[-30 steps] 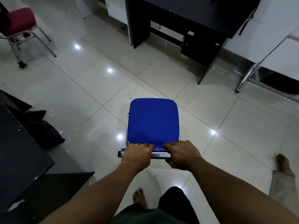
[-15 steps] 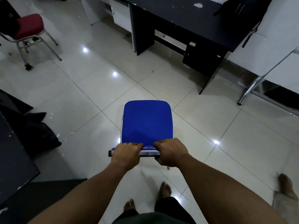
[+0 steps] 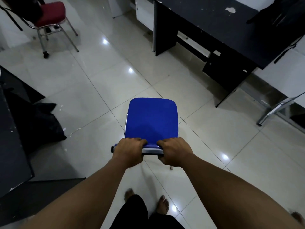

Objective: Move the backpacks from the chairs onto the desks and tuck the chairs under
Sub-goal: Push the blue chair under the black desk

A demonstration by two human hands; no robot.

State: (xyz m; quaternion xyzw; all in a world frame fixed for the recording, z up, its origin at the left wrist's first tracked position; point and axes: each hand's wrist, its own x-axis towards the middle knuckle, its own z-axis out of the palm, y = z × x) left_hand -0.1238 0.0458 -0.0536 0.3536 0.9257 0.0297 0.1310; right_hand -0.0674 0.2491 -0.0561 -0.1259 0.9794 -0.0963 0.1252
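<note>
A blue chair [image 3: 151, 119] with a chrome frame stands on the tiled floor straight in front of me, its seat bare. My left hand [image 3: 127, 150] and my right hand [image 3: 174, 151] both grip the top of its backrest, side by side. A black desk [image 3: 219, 25] stands ahead at the upper right, its knee space facing the chair. A black backpack [image 3: 280, 12] lies on that desk's far right end, with a strap hanging over the edge. A red chair [image 3: 49, 14] stands at the upper left with a dark bag [image 3: 21, 9] on it.
Another dark desk [image 3: 9, 138] runs along my left side, with a black bag [image 3: 38, 124] on the floor beside it. A chrome leg [image 3: 279, 108] of other furniture juts out at the right. My bare feet [image 3: 162, 204] are on the glossy tiles below.
I have stepped forward with the blue chair, and the black desk now appears nearer and larger. Both hands keep the same grip on the backrest.
</note>
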